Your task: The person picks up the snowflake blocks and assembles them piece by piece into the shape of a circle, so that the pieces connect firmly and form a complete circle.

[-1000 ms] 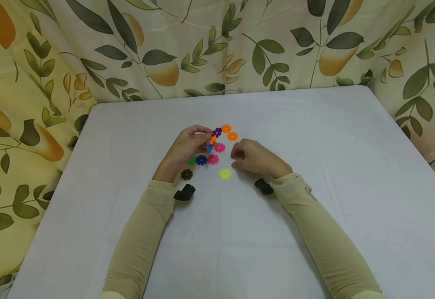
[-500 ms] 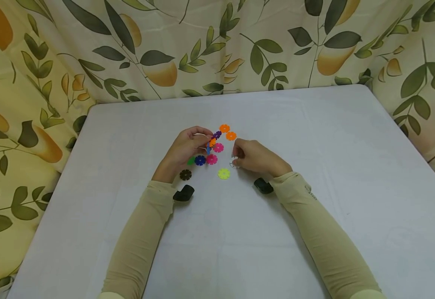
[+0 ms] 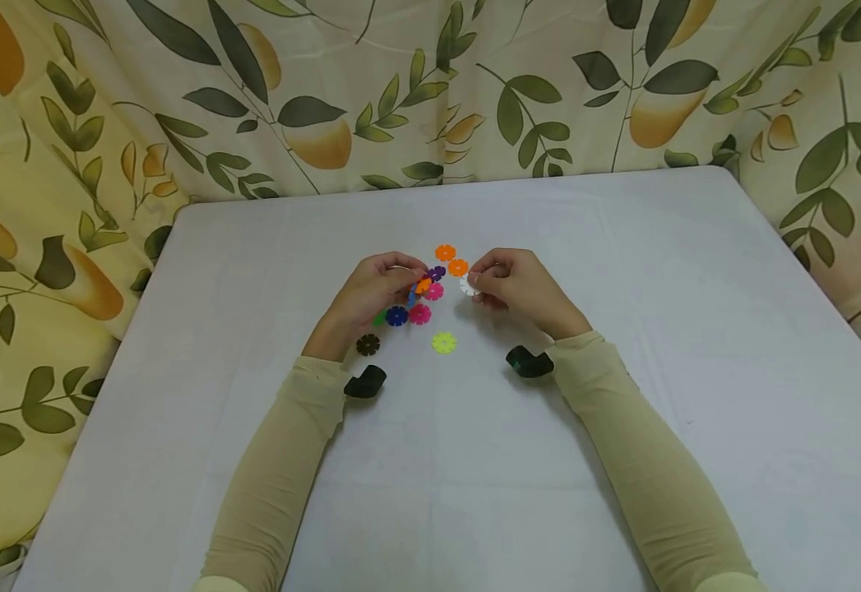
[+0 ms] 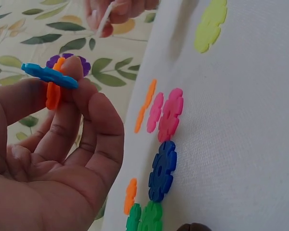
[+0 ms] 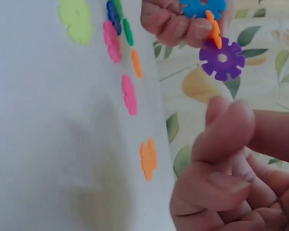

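Observation:
My left hand [image 3: 367, 292] pinches a short chain of interlocking plastic snowflake discs. In the left wrist view a blue disc [image 4: 38, 72] crosses an orange disc [image 4: 53, 96] between thumb and fingers. A purple disc [image 5: 211, 61] hangs off the orange one's other end, facing the right hand in the right wrist view. Thumb and fingers of my right hand [image 3: 526, 284] pinch a white disc [image 3: 467, 286], raised above the table a short way right of the chain. It appears edge-on in the left wrist view; the fingers mostly hide it in the right wrist view.
Loose discs lie flat below and between the hands: yellow [image 3: 443, 349], brown [image 3: 363, 345], dark blue [image 3: 391, 317], green [image 3: 379, 318], pink [image 3: 415, 316] and orange [image 3: 441, 254] among them. White cloth [image 3: 430, 493] covers the table; a leaf-patterned curtain [image 3: 400, 49] hangs behind. Black devices [image 3: 366, 381] sit at both wrists.
The right hand has lifted the white disc off the table and carried it farther from the body, level with the chain. The left hand stays nearly in place, its purple disc tilted a little.

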`<state>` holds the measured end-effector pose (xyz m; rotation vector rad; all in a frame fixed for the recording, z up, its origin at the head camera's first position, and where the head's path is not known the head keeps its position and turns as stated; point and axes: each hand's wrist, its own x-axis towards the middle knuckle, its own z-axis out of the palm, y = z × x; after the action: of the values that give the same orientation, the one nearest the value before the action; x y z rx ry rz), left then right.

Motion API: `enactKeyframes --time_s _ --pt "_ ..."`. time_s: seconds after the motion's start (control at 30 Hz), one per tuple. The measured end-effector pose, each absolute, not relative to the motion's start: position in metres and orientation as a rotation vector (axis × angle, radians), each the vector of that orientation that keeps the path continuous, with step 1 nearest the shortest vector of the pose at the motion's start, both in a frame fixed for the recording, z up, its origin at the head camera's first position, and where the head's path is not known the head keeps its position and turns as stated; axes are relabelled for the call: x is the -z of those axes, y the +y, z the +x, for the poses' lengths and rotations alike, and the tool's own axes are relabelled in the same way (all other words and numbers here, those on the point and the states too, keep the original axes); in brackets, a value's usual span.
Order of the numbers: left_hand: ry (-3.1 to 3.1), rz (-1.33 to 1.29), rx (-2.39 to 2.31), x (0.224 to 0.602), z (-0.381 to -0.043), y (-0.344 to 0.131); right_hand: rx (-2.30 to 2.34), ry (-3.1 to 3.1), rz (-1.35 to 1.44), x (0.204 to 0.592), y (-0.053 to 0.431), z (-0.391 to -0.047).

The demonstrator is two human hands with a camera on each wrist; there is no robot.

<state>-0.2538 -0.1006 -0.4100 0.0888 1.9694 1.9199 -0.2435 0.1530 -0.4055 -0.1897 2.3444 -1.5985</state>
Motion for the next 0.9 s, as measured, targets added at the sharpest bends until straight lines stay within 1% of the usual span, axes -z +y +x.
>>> enactKeyframes --time_s 0.33,0.9 --pt "1.993 0.123 -1.856 0.4110 -0.2527 -0.0979 1.735 2.325 -0.175 0.4013 0.1485 -0.2421" --pt "2.022 0.184 -1.805 0.4120 -0.2522 -0.0965 1.713 2.314 -0.233 0.4025 0.1440 -0.2392"
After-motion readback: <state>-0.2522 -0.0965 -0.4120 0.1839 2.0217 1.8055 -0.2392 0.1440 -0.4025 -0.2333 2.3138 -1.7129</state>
